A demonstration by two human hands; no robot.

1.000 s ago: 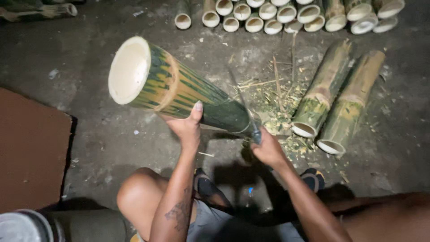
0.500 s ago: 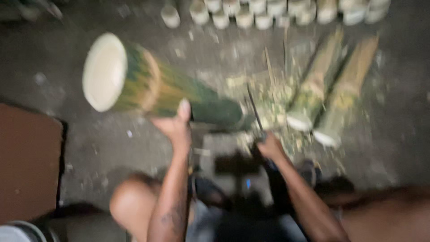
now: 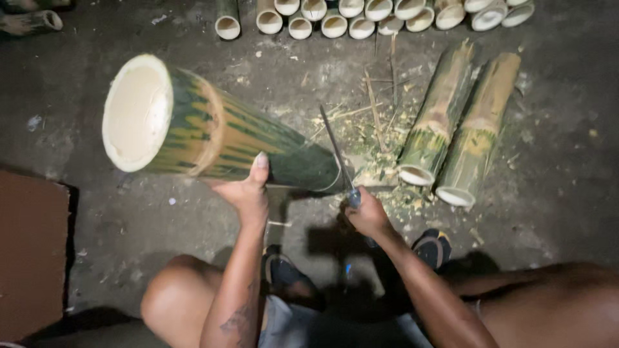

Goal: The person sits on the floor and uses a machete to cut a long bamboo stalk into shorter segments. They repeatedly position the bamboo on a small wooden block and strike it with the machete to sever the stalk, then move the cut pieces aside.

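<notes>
1. Big green-and-yellow bamboo section (image 3: 225, 135) sits left of centre in the frame, tilted, with its open pale end toward upper left and its far end down near frame centre on the floor.
2. Left hand (image 3: 248, 190) is under the bamboo section at mid-length, fingers wrapped beneath it and thumb pressed up against the green skin, gripping it.
3. Right hand (image 3: 367, 216) is just right of centre, closed in a fist around the handle of a long thin blade (image 3: 335, 151).
4. Blade runs up and left from the fist, lying against the lower end of the bamboo section.
5. Pile of shavings and splinters (image 3: 377, 138) lies on the concrete floor (image 3: 554, 193) just right of the blade.
6. Two shorter bamboo pieces (image 3: 458, 122) lie side by side at right of centre, open ends toward the bottom.
7. Row of small cut bamboo tubes (image 3: 335, 22) stands along the top edge.
8. Dark shoes (image 3: 433, 248) show lower centre, bare knee lower left.
9. Brown board (image 3: 29, 258) sits at the lower left edge.
</notes>
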